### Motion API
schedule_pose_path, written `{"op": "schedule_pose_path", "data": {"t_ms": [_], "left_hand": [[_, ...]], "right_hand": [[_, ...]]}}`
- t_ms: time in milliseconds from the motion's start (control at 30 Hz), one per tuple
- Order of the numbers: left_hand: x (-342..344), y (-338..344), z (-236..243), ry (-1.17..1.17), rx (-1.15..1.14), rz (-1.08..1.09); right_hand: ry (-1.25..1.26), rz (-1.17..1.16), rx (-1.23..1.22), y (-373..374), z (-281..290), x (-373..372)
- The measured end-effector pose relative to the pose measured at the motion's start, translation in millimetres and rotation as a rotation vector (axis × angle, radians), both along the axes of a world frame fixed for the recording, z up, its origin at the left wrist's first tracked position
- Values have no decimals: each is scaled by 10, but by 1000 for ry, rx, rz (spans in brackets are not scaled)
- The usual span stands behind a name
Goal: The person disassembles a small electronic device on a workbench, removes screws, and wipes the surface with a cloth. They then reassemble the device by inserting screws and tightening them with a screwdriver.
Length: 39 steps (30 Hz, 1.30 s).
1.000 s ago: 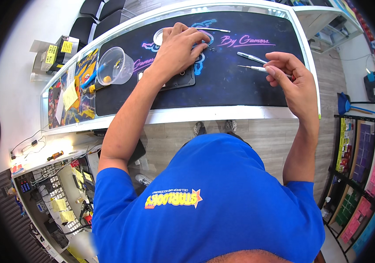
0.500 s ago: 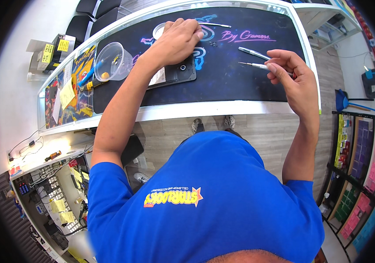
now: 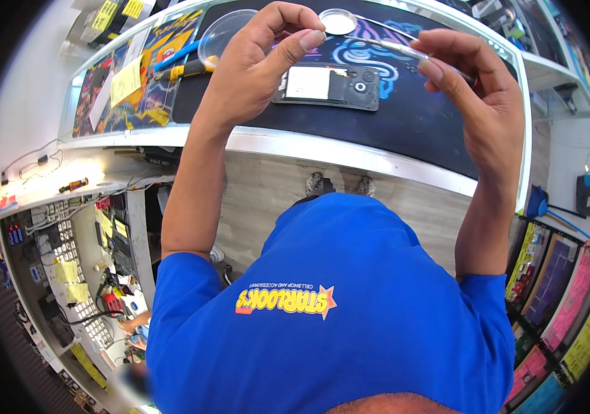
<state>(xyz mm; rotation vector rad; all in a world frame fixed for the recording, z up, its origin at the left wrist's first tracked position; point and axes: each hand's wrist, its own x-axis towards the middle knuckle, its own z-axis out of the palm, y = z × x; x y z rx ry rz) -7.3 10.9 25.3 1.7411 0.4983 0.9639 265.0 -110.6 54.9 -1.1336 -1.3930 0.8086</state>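
My right hand point(image 3: 471, 86) grips a slim screwdriver point(image 3: 402, 50) with a pale handle, its thin shaft pointing left. The tip is close to my left hand point(image 3: 274, 52), whose thumb and index finger are pinched together; anything between them is too small to make out. Below both hands an opened smartphone point(image 3: 360, 99) lies on the dark mat, with a white-labelled area and a camera ring showing. A small round white dish point(image 3: 337, 22) stands just beyond my left fingertips. Behind the screwdriver runs a thin silver tool point(image 3: 386, 27); I cannot tell whether it is held.
A clear plastic tub point(image 3: 213, 43) is partly behind my left hand. Left of it lie a blue tool point(image 3: 176, 55), a yellow-and-black tool point(image 3: 188, 70) and a yellow note point(image 3: 126, 83). The counter's white edge point(image 3: 350, 155) runs nearest me. Another person's arm point(image 3: 141, 321) shows at lower left.
My left hand has moved away from the dish area and is raised, pinched. My right hand has brought the screwdriver tip near it. The view has shifted, uncovering the phone.
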Motion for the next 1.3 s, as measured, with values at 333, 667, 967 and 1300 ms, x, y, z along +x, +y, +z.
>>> {"op": "schedule_pose_path", "data": {"t_ms": [333,667,967,1300], "left_hand": [[-415,-194,8,-120,-136,267],[-659,-70,-117,25,-69,123],[-664,29,-202,-6,25,97],[-556,-26,-233,-56,-71,189]], "right_hand": [[-225,149,61,366,290,-544],[-358,210,19,405,406,-753],[-494,185,-17,420,532,-777],[-312,62,-137,496,306,-857]]}}
